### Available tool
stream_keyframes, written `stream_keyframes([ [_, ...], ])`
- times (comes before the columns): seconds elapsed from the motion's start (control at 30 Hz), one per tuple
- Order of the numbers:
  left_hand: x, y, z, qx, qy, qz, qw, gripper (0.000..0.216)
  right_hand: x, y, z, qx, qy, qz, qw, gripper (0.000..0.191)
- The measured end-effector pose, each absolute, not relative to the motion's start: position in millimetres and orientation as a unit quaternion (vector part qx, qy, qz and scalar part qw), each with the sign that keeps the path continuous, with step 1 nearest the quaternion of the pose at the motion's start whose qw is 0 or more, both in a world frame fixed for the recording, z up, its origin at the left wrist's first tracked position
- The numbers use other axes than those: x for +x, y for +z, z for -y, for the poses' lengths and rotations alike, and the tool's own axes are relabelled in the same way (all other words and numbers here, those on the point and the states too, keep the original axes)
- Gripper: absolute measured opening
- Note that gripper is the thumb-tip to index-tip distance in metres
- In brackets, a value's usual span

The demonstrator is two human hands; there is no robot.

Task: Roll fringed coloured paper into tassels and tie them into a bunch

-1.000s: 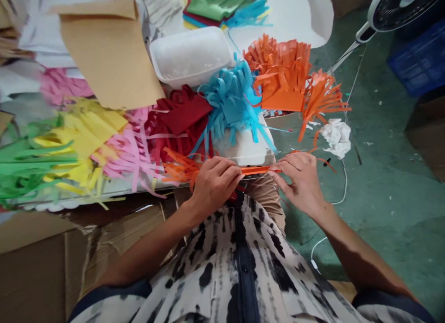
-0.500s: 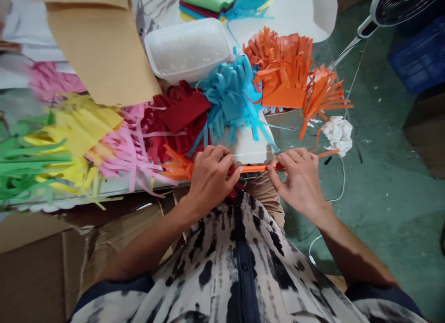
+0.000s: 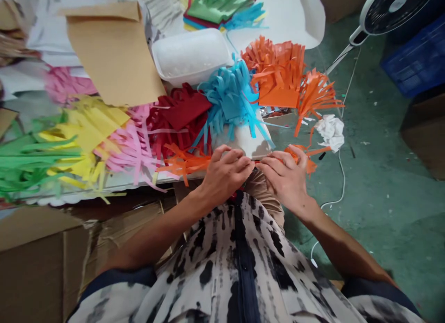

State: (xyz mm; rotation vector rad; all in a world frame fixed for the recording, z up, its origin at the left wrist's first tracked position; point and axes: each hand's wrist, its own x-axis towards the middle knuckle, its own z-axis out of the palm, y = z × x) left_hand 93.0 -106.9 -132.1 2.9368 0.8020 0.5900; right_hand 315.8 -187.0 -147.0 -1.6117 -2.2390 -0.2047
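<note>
Close to my body at the table's front edge, my left hand (image 3: 227, 171) and my right hand (image 3: 287, 177) are closed on a rolled orange paper tassel (image 3: 189, 163). Its fringed strips spread out left of my left hand, and more orange fringe shows beyond my right fingers. The rolled middle is mostly covered by my fingertips, which nearly meet. Just past my hands lie a blue fringed paper bundle (image 3: 229, 93) and a dark red fringed bundle (image 3: 184, 112). Orange fringed paper (image 3: 278, 72) sits farther right.
Yellow fringe (image 3: 92, 123), pink fringe (image 3: 127, 147) and green fringe (image 3: 31, 156) cover the table's left. A white plastic tub (image 3: 191, 54) and a brown paper envelope (image 3: 114, 59) stand behind. Crumpled white tissue (image 3: 330, 132) and a fan (image 3: 396, 8) are at right.
My hands have drawn closer together, covering the orange stretch that showed between them. Orange fringe now shows more beyond my right fingers. The view has shifted slightly.
</note>
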Motion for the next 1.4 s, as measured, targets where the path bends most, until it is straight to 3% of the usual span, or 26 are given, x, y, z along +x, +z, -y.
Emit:
stream_keyframes([
  [0.1,88,-138,111,0.954,0.194,-0.229,-0.022,0.025,335,-152,200,-0.581,-0.101,0.786,0.186,0.034],
  [0.27,92,-139,120,0.951,0.193,-0.232,-0.071,0.027,337,-149,208,-0.575,-0.179,0.756,0.257,0.038],
  [0.5,48,-137,111,0.937,0.203,-0.281,0.033,0.034,320,-152,203,-0.585,-0.046,0.783,0.205,0.042],
  [0.63,26,-133,108,0.904,0.230,-0.361,0.005,0.023,325,-153,200,-0.591,-0.035,0.775,0.222,0.035],
  [0.9,100,-139,111,0.927,0.203,-0.283,0.137,0.016,322,-136,182,-0.591,-0.016,0.781,0.202,0.014],
  [1.4,98,-141,98,0.921,0.168,-0.324,0.135,0.020,329,-137,167,-0.603,0.035,0.774,0.191,0.015],
])
